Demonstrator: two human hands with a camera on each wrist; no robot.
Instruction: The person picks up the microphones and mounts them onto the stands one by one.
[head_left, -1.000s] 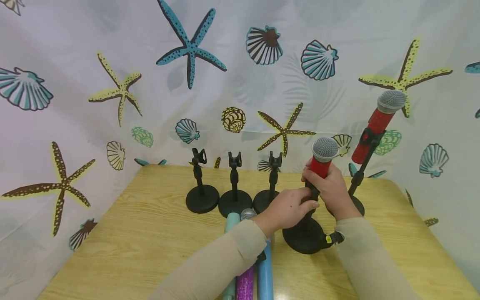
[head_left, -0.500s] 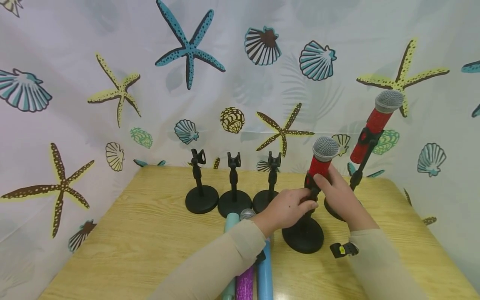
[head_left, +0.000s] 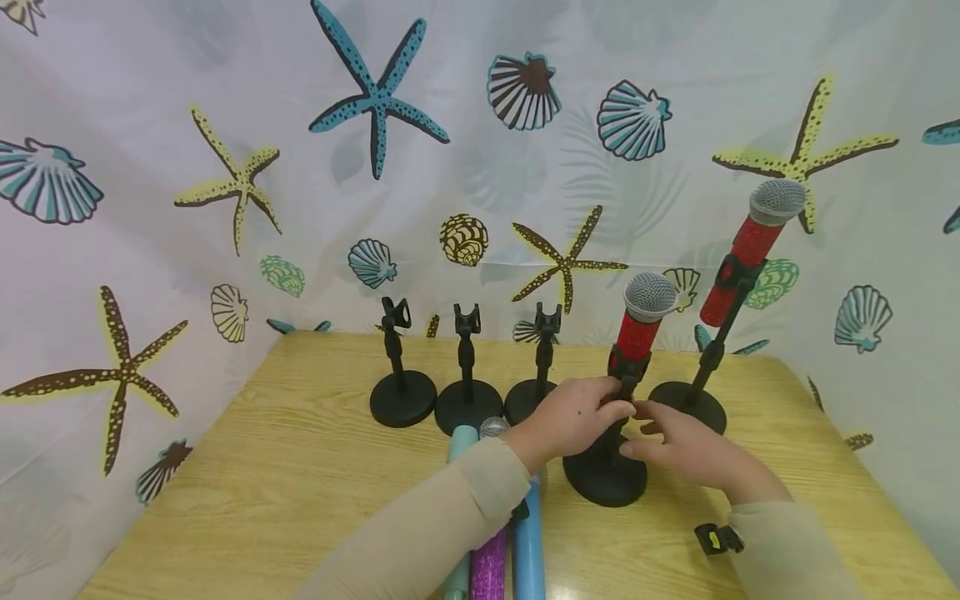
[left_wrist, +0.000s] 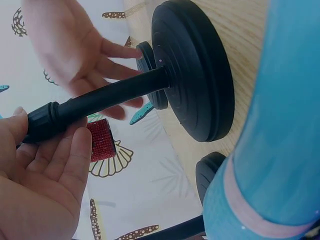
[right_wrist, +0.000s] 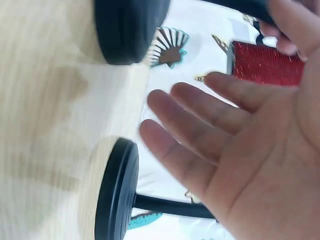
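In the head view, a red microphone (head_left: 637,335) with a silver mesh head sits tilted in the clip of a black desktop stand (head_left: 604,481). My left hand (head_left: 573,417) grips that stand's upper pole just below the clip; the left wrist view shows the thumb and fingers around its black collar (left_wrist: 42,122). To the right of the pole, my right hand (head_left: 690,446) has its fingers spread. Its palm (right_wrist: 265,150) holds nothing in the right wrist view. Another red microphone (head_left: 752,247) leans in a taller stand (head_left: 716,357) behind.
Three black stands with bare clips, a left one (head_left: 401,400), a middle one (head_left: 468,408) and a right one (head_left: 545,360), line the table's back. A pale green tube (head_left: 462,439), a purple microphone (head_left: 489,571) and a blue tube (head_left: 528,546) lie partly under my left arm.
My right hand has let go of the red microphone and moved down and to the right, beside the stand's pole. The left hand has kept its grip in place.
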